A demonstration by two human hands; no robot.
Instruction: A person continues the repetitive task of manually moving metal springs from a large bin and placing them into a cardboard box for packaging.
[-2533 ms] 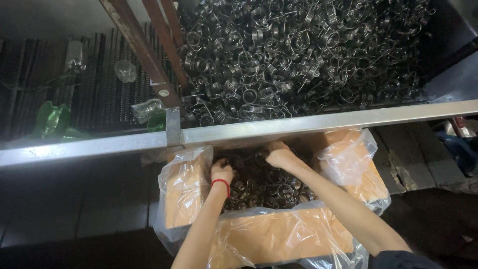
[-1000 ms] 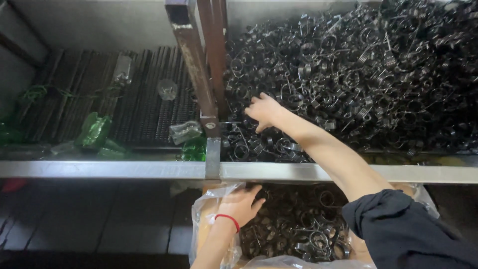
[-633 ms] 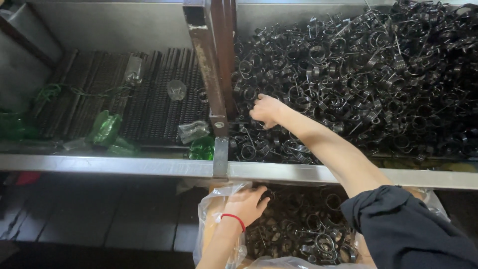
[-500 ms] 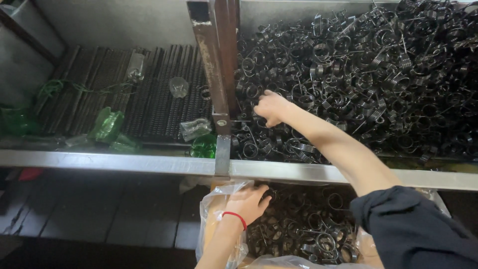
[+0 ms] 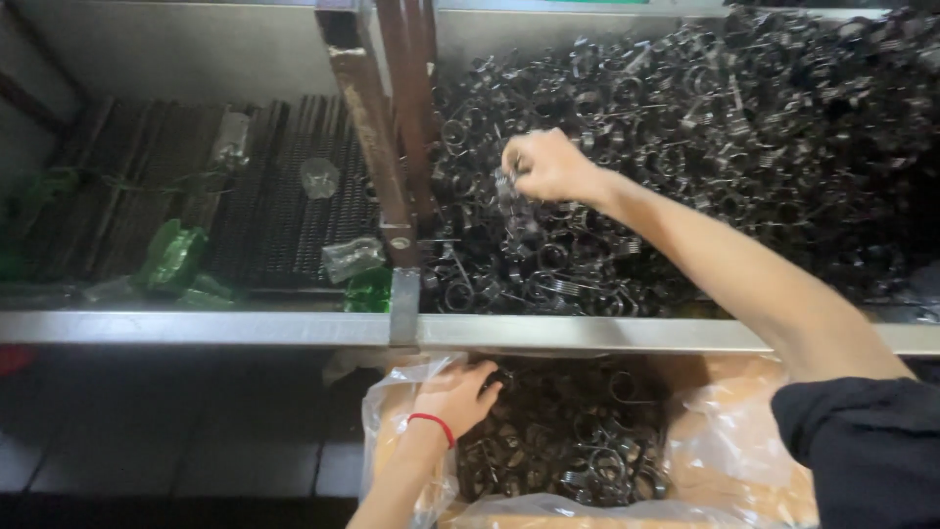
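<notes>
Our right hand pinches dark coiled wire springs at twelve o'clock; we lift gently, untangling. Our left hand, fingers spread, rests in the plastic-lined cardboard box.

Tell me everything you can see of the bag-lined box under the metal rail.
The box looks like tan cardboard, open at the top and lined with a clear, crinkled plastic bag folded over its rim. It sits below the metal rail, which hides its far edge. Dark metal spring clips fill it. The left hand, with a red wristband, rests on the clips by the bag's left side.

Dark coiled metal springs heaped in the bin, more filling the plastic-lined box.
</notes>
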